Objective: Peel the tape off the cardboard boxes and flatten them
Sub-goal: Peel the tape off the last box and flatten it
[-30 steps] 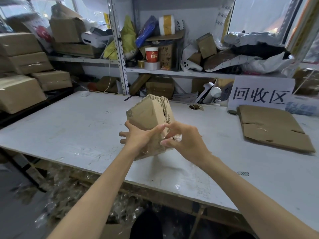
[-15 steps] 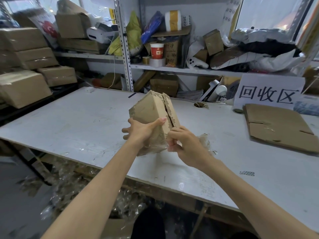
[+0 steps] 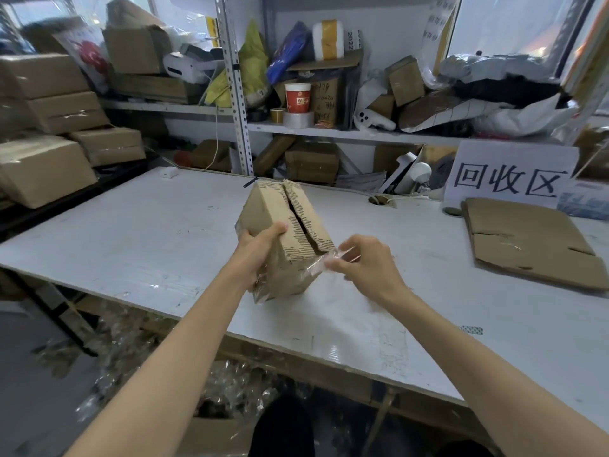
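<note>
A small brown cardboard box (image 3: 290, 225) is held tilted above the white table (image 3: 148, 232), its top seam split open between two flaps with torn paper marks. My left hand (image 3: 260, 249) grips the box's left side, thumb on the top flap. My right hand (image 3: 362, 262) pinches a strip of clear tape (image 3: 329, 258) that stretches from the box's near right corner. More clear tape clings to the box's lower front.
A flattened cardboard box (image 3: 527, 239) lies on the table at the right, below a white sign (image 3: 510, 174). Sealed boxes (image 3: 43, 166) are stacked at the left. Cluttered shelves (image 3: 329, 130) stand behind. Crumpled tape and a carton (image 3: 211, 390) sit under the table's near edge.
My right hand has pulled away to the right of the box, drawing the clear tape strip off the corner. The left hand keeps its grip and the box has tilted slightly.
</note>
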The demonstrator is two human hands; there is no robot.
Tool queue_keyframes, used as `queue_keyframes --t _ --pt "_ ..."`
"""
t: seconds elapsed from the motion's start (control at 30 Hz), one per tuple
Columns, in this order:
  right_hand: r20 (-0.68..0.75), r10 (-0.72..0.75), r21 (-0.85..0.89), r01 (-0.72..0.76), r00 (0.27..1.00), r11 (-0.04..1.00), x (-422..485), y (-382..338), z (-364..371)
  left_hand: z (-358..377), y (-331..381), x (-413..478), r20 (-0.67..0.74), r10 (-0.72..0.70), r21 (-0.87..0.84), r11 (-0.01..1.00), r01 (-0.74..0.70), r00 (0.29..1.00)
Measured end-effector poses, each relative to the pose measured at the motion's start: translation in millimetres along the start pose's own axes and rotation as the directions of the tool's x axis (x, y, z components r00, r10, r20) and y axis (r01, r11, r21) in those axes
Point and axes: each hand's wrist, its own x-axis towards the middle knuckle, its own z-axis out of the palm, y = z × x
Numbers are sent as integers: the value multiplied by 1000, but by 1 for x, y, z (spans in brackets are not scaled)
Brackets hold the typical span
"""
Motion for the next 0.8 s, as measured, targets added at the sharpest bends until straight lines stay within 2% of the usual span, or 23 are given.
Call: queue_keyframes --t 0.07,0.13,0.2,0.27,0.4,0.57,0.63,0.73,0.8 --pt "25 -59 6 59 998 998 0 -3 5 5 4 3 -95 77 199 978 -56 992" --pt "34 -117 8 117 993 993 0 -9 9 13 8 1 -151 158 393 915 -87 976" --pt "88 -162 14 161 983 987 0 -14 9 16 5 -2 -143 212 463 878 -124 967" --pt "124 -204 6 205 971 979 0 -11 3 9 -1 0 -106 251 448 876 -179 962" --pt "31 -224 -74 225 974 971 7 1 -16 -4 -2 8 -32 229 366 908 -202 973" --pt "-245 -284 -230 229 927 946 10 2 -10 1 -1 10 36 270 357 896 -265 962" --pt "-313 -293 -281 206 904 937 11 1 -4 -4 -3 10 74 289 346 890 -296 955" --pt "-260 -257 -219 203 931 954 12 -3 6 -9 -7 9 65 295 400 867 -296 953" --pt "-154 -161 -19 160 975 987 11 -5 12 -11 -8 9 76 305 443 843 -306 949"
